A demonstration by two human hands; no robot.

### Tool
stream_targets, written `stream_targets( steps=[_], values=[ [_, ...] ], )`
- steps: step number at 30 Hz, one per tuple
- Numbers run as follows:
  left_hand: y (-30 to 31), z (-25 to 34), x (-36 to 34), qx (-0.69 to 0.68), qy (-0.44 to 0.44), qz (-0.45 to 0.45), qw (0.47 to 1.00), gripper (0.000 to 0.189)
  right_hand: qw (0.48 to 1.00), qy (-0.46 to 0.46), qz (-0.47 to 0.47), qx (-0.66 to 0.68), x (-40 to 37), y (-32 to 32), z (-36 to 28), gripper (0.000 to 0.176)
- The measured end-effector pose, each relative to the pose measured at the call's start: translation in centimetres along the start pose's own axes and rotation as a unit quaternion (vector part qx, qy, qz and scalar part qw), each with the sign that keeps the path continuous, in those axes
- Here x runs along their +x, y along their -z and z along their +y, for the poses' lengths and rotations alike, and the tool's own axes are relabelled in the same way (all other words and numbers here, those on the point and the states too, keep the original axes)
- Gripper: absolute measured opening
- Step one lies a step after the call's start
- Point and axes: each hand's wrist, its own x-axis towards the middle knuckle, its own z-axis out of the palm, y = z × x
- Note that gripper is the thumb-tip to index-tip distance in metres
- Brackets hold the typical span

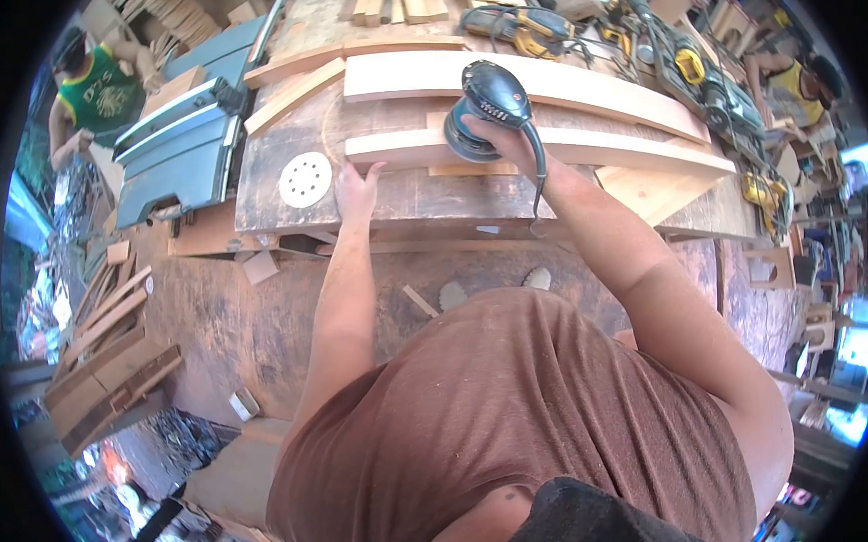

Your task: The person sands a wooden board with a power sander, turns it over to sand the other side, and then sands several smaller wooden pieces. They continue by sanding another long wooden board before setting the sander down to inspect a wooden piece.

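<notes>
My right hand (502, 142) is wrapped round the body of a dark blue-green orbital sander (495, 95), its cord hanging beside my wrist. The sander's pad sits on the nearer pale wooden board (602, 149), left of its middle. My left hand (358, 190) is at the left end of that same board, thumb along its near side and fingers at the end; some fingertips are hidden. A second, wider pale board (418, 76) lies just behind, roughly parallel. Left of my left hand, a round white sanding disc (306, 180) with several holes lies on the worn workbench (269, 205).
A table saw (177, 160) adjoins the bench at left, with a person in a green top (101, 91) beside it. Power tools, including a yellow-and-black one (540, 33), crowd the back and right. Another person (799, 91) is at far right. Wood scraps (106, 316) are piled lower left.
</notes>
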Motion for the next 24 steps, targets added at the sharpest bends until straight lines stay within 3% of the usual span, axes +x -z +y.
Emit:
stream_targets(
  steps=[3,7,9,13,18,22,24],
  values=[
    [0.1,-0.3,0.1,0.013,0.007,-0.012,1.000,0.079,0.999,-0.026,0.035,-0.012,-1.2,4.0,0.2,0.041],
    [-0.1,-0.4,0.0,0.070,0.028,0.001,0.997,0.069,0.993,0.003,0.114,-0.014,-2.7,9.5,1.9,0.036],
    [-0.1,-0.6,0.0,0.035,0.016,-0.002,0.999,0.066,0.987,0.044,0.151,-0.031,-3.5,12.1,2.4,0.036],
    [-0.8,-1.9,0.1,-0.076,-0.009,0.003,0.997,0.063,0.974,0.039,0.209,-0.074,-5.0,18.1,3.5,0.038],
    [-0.7,-1.2,-0.2,-0.092,-0.019,0.017,0.995,0.063,0.947,0.058,0.283,-0.138,-6.3,25.8,5.6,0.044],
    [0.2,0.2,-1.2,-0.092,-0.013,-0.022,0.995,0.064,0.921,0.054,0.344,-0.173,-7.7,31.1,5.3,0.049],
    [0.4,1.9,-3.1,-0.062,-0.062,0.025,0.996,0.062,0.924,0.057,0.349,-0.148,-8.2,34.7,6.2,0.054]
  ],
)
